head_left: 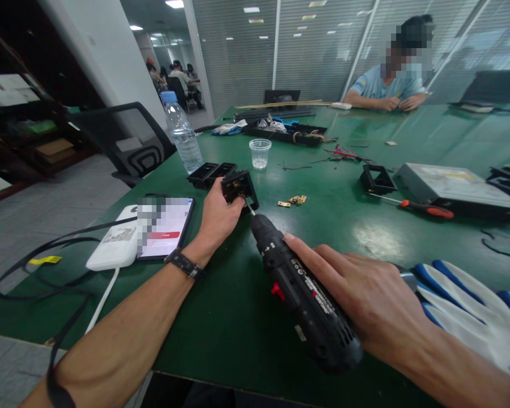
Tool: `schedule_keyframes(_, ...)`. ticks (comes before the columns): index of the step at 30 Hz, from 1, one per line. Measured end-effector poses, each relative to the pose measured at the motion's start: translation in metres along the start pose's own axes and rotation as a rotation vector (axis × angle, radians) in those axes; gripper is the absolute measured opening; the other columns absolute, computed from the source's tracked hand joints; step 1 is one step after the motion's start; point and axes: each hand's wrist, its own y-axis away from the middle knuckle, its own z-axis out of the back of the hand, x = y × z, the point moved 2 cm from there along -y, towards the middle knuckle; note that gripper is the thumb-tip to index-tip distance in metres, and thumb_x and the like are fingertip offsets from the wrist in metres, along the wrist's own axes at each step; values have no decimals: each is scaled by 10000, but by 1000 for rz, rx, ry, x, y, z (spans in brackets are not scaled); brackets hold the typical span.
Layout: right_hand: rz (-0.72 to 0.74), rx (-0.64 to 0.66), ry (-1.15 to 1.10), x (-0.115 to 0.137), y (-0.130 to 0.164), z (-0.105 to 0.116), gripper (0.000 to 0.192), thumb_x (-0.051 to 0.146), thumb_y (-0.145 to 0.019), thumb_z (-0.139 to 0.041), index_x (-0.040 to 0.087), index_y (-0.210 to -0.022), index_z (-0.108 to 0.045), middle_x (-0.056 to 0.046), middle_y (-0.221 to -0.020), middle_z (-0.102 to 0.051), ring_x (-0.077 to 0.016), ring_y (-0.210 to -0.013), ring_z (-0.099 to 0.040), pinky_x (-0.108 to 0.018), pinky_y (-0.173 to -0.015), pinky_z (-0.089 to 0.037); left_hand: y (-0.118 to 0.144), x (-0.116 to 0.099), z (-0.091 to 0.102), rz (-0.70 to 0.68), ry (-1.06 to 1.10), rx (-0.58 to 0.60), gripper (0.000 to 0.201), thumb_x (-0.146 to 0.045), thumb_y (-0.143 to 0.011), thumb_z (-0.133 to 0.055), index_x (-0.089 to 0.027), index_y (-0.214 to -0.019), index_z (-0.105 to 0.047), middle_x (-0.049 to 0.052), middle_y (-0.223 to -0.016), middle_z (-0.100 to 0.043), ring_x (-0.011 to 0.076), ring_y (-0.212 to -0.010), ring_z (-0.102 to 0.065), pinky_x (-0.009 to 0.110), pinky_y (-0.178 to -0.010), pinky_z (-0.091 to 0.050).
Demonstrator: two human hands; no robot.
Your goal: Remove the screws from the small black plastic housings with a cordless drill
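Observation:
My left hand (221, 211) grips a black plastic frame (249, 184), tilted up off the table, its fingers partly hidden behind it. In my right hand (357, 283) lies a black cordless drill (300, 294) with a red switch, its body slanting away from me. The drill's bit (250, 207) reaches to the frame beside my left thumb; whether it sits in a screw is too small to tell. More black plastic frames (210, 174) stand just behind my left hand. Small brass-coloured pieces (297, 200) lie in a little pile right of the frame.
A water bottle (182, 133) and a clear plastic cup (260, 153) stand beyond my hands. Left lie a phone (165, 232) and a white power bank (114, 241) with cables. Right are a screwdriver (433, 211), a metal box (459, 184) and gloves (471, 317). A person (391, 85) sits across the table.

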Motion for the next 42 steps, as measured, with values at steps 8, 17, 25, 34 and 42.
schedule_keyframes(8, 10, -15, 17, -1, -1, -2, 974, 162, -743, -631, 245, -1569, -122, -10, -916, -642, -198, -605, -608, -323, -529, -400, -1, 4, 1, 1, -4, -2, 375, -165, -760, -640, -189, -1129, -580, 59, -1060, -693, 195, -972, -668, 358, -906, -538)
schedule_keyframes(17, -16, 11, 7, -4, 0, -6, 1086, 133, -642, -634, 260, -1581, -104, -42, -1066, -658, -210, -634, -640, -337, -512, -444, -3, 6, 4, 33, -62, -15, 427, -153, -752, -662, -180, -1169, -576, 75, -1119, -696, 196, -1004, -668, 366, -943, -526)
schedule_keyframes(25, 5, 0, -68, -5, 1, -5, 975, 145, -729, -574, 264, -1583, -119, -63, -1130, -658, -230, -697, -680, -358, -548, -524, -6, 11, 10, 72, -102, -109, 406, -154, -765, -656, -175, -1164, -585, 83, -1129, -701, 206, -1037, -664, 363, -966, -512)
schedule_keyframes(34, -48, -33, -62, -8, -1, -5, 929, 146, -758, -521, 295, -1584, -122, -55, -1052, -663, -239, -707, -706, -356, -525, -551, -7, 13, 15, 137, -51, -237, 381, -188, -798, -635, -181, -1174, -574, 90, -1140, -700, 212, -1056, -660, 362, -957, -509)
schedule_keyframes(42, -21, 177, -148, -3, 0, -22, 934, 152, -800, -550, 390, -1577, -90, -43, -1168, -650, -241, -863, -713, -373, -710, -581, -6, 7, 16, 156, -58, -254, 333, -170, -808, -595, -190, -1138, -553, 81, -1081, -699, 203, -1002, -669, 336, -922, -511)
